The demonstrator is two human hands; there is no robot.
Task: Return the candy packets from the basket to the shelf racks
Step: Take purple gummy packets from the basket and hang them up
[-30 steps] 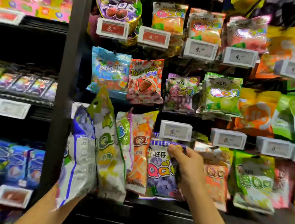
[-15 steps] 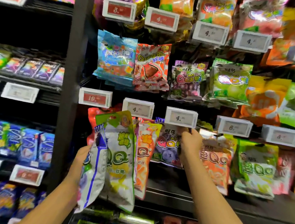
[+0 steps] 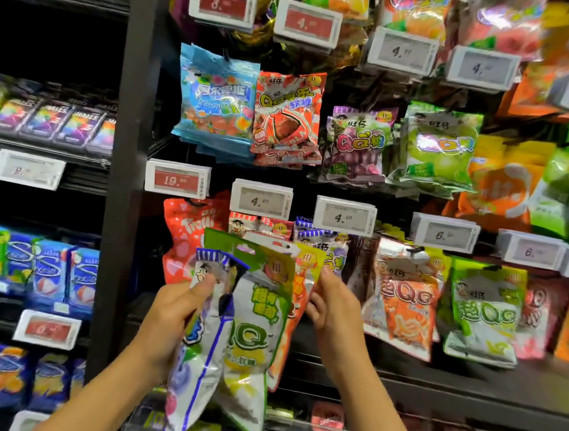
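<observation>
Item 1: left hand [image 3: 171, 312], at about 7 o'clock in the view, is gripping a fan of glossy candy packets by their upper parts, thumb pressing across the front. Foremost is a blue-and-white foil packet [image 3: 201, 345]; behind it a green-and-white packet marked QQ [image 3: 256, 319]; behind that an orange-and-white packet [image 3: 294, 305], showing only as an edge.

Item 2: right hand [image 3: 332, 305], at about 5 o'clock, is pinching the right edge of the fan near the orange-and-white packet, fingers curled; whether it is separating one packet or only steadying the bunch cannot be told.

Item 3: black shelf rack with hanging pegs [image 3: 129, 201], filling 12 o'clock. A purple grape packet [image 3: 329, 243] is hanging just behind the fan, under a white price tag reading 4 [image 3: 344, 216]. At 3 o'clock, a hanging orange QQ packet [image 3: 406, 305] and a hanging green QQ packet [image 3: 484, 312].

Status: the basket is not showing in view. At least three packets are waiting in hand, so the job is looking partly done at best; each needs matching to its peg.
</observation>
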